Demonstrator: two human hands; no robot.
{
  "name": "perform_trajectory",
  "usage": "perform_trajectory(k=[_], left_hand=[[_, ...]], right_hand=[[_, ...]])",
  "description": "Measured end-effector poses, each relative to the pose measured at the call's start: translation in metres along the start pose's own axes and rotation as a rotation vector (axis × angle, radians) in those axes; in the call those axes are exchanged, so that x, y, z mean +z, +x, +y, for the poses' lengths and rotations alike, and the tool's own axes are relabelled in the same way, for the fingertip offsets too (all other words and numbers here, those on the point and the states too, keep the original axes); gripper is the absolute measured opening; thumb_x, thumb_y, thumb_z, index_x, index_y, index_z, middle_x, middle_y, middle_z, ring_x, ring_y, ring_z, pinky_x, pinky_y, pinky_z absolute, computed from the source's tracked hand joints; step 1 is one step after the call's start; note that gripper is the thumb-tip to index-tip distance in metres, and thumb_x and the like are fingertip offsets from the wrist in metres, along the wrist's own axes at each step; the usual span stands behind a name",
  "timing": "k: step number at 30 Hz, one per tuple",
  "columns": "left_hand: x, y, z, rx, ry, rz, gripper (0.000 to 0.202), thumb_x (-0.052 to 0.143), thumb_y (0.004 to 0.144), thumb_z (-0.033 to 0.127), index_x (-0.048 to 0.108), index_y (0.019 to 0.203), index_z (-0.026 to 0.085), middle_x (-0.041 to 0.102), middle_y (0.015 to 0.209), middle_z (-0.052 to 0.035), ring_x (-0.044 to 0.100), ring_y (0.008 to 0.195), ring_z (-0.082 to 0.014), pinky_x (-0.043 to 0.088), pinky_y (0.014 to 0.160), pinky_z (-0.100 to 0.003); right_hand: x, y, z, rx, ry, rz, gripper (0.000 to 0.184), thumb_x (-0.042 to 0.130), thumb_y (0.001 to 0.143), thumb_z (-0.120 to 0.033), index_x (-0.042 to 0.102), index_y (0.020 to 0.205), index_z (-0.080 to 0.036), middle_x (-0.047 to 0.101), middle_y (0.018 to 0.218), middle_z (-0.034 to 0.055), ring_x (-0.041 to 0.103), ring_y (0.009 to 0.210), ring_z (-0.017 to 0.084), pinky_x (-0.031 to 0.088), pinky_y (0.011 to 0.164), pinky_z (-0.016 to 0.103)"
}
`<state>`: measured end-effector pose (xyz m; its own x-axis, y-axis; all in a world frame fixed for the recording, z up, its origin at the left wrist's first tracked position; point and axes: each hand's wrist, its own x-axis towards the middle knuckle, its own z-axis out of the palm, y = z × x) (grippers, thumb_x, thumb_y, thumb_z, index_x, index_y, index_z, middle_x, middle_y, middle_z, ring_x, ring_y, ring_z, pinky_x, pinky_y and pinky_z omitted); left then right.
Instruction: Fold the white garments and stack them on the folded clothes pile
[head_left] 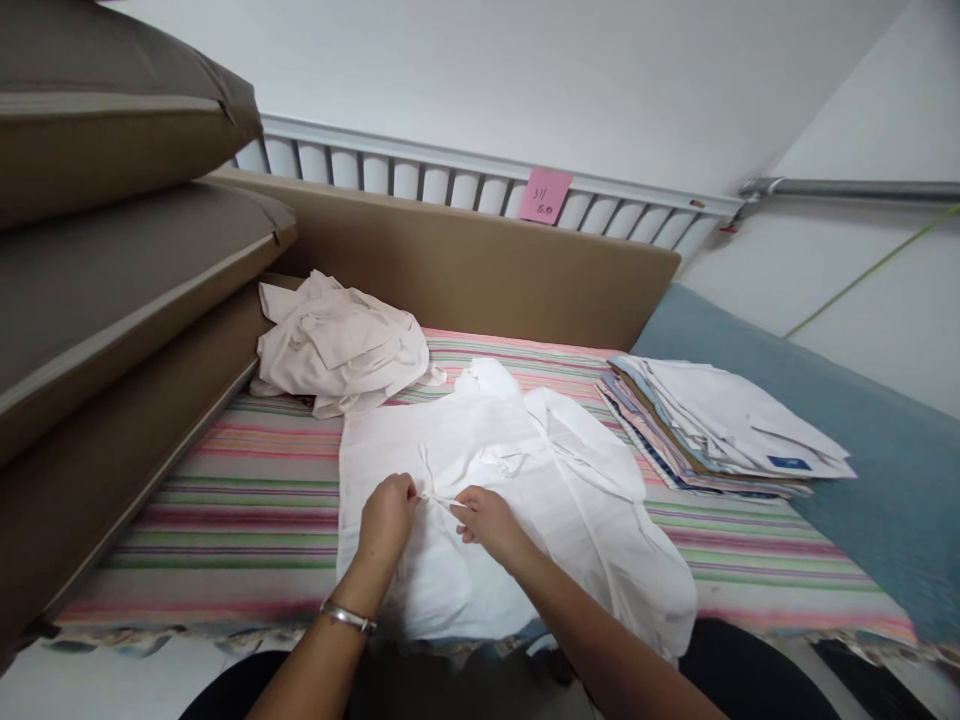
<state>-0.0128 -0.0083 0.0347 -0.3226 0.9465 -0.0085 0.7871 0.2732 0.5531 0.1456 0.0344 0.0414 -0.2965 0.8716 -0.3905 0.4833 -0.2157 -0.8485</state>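
A white garment [585, 520] of thin cloth lies spread over the striped cover in front of me. Thin white ties [442, 499] come together in a knot or bow near its middle. My left hand [390, 515] pinches the ties at the left of the knot, its fingertips partly hidden behind the hand. On the other side, my right hand [484, 515] grips a tie end between thumb and finger and holds it fairly taut. A loose tie end stands up just above the knot.
A crumpled pale pink cloth heap [345, 340] lies at the back left. Folded garments [735, 420] are stacked at the right on the striped cover [247, 500]. Thick brown cushions [127, 290] pile up at the left. A brown board [480, 260] and a radiator [435, 185] line the wall.
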Motion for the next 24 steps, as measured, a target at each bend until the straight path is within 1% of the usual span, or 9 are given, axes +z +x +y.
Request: perform_trajectory(k=[2, 6, 9, 12, 16, 18, 21, 22, 24], left_hand=[[0.0, 0.002, -0.002, -0.001, 0.005, -0.004, 0.004, 0.054, 0.074, 0.02, 0.055, 0.07, 0.019, 0.06, 0.076, -0.001, 0.051, 0.07, -0.0127, 0.029, 0.061, -0.024], [0.002, 0.0, -0.001, 0.014, 0.014, -0.049, 0.005, 0.054, 0.073, 0.019, 0.055, 0.068, 0.019, 0.06, 0.076, -0.0006, 0.051, 0.07, -0.0126, 0.029, 0.061, -0.024], [-0.003, -0.004, 0.003, 0.014, 0.025, -0.085, 0.005, 0.053, 0.072, 0.017, 0.056, 0.069, 0.02, 0.061, 0.076, -0.0008, 0.052, 0.07, -0.0127, 0.028, 0.06, -0.024], [-0.012, -0.009, 0.004, 0.036, 0.039, -0.121, 0.006, 0.053, 0.069, 0.016, 0.057, 0.068, 0.019, 0.061, 0.075, -0.0009, 0.052, 0.069, -0.0128, 0.028, 0.059, -0.024], [-0.02, -0.012, 0.003, 0.021, 0.047, -0.257, 0.004, 0.057, 0.065, 0.016, 0.059, 0.065, 0.019, 0.06, 0.07, -0.0003, 0.052, 0.066, -0.0125, 0.029, 0.057, -0.024], [-0.02, -0.012, 0.003, 0.042, 0.025, -0.238, 0.008, 0.058, 0.067, 0.018, 0.062, 0.073, 0.02, 0.06, 0.074, -0.0006, 0.053, 0.069, -0.0129, 0.031, 0.06, -0.024], [-0.017, -0.009, 0.008, 0.183, -0.03, -0.123, 0.022, 0.054, 0.074, 0.019, 0.063, 0.094, 0.023, 0.059, 0.086, -0.0013, 0.054, 0.081, -0.0132, 0.035, 0.07, -0.023], [-0.015, -0.008, 0.01, 0.233, -0.032, -0.111, 0.026, 0.052, 0.075, 0.018, 0.062, 0.098, 0.025, 0.059, 0.089, -0.0015, 0.054, 0.084, -0.0133, 0.035, 0.072, -0.023], [-0.01, -0.005, 0.014, 0.303, 0.005, -0.135, 0.029, 0.05, 0.076, 0.014, 0.063, 0.098, 0.026, 0.058, 0.089, -0.002, 0.053, 0.085, -0.0138, 0.035, 0.072, -0.023]], right_hand=[[-0.012, -0.003, 0.002, 0.052, 0.001, 0.023, 0.003, 0.052, 0.075, -0.02, 0.052, 0.074, -0.017, 0.053, 0.052, -0.0042, 0.055, 0.047, 0.009, 0.039, 0.045, 0.018], [-0.025, -0.006, 0.009, 0.036, -0.023, 0.047, 0.005, 0.055, 0.073, -0.022, 0.054, 0.073, -0.016, 0.055, 0.05, -0.0029, 0.058, 0.051, 0.01, 0.037, 0.044, 0.017], [-0.023, -0.007, 0.009, 0.018, -0.033, 0.027, 0.008, 0.057, 0.072, -0.024, 0.054, 0.073, -0.016, 0.06, 0.059, -0.0019, 0.057, 0.049, 0.009, 0.037, 0.043, 0.017], [-0.021, -0.007, 0.005, 0.011, 0.017, 0.022, 0.01, 0.057, 0.071, -0.025, 0.053, 0.074, -0.017, 0.058, 0.058, -0.0032, 0.056, 0.049, 0.009, 0.037, 0.043, 0.018], [-0.021, -0.007, 0.004, 0.023, 0.079, 0.028, 0.01, 0.057, 0.07, -0.025, 0.052, 0.074, -0.017, 0.054, 0.053, -0.0039, 0.055, 0.048, 0.01, 0.036, 0.043, 0.019], [-0.022, -0.007, 0.004, 0.022, 0.083, 0.029, 0.01, 0.056, 0.07, -0.025, 0.052, 0.073, -0.016, 0.054, 0.053, -0.004, 0.055, 0.048, 0.01, 0.036, 0.043, 0.019], [-0.021, -0.008, 0.004, 0.011, 0.088, 0.018, 0.012, 0.056, 0.07, -0.027, 0.051, 0.073, -0.016, 0.053, 0.055, -0.004, 0.055, 0.05, 0.01, 0.036, 0.044, 0.019], [-0.021, -0.009, 0.003, 0.007, 0.093, 0.011, 0.013, 0.057, 0.07, -0.027, 0.051, 0.073, -0.016, 0.053, 0.056, -0.0039, 0.055, 0.051, 0.01, 0.036, 0.044, 0.019], [-0.022, -0.01, 0.001, 0.0, 0.103, -0.003, 0.015, 0.057, 0.07, -0.029, 0.052, 0.074, -0.016, 0.054, 0.057, -0.0036, 0.055, 0.051, 0.01, 0.036, 0.045, 0.019]])
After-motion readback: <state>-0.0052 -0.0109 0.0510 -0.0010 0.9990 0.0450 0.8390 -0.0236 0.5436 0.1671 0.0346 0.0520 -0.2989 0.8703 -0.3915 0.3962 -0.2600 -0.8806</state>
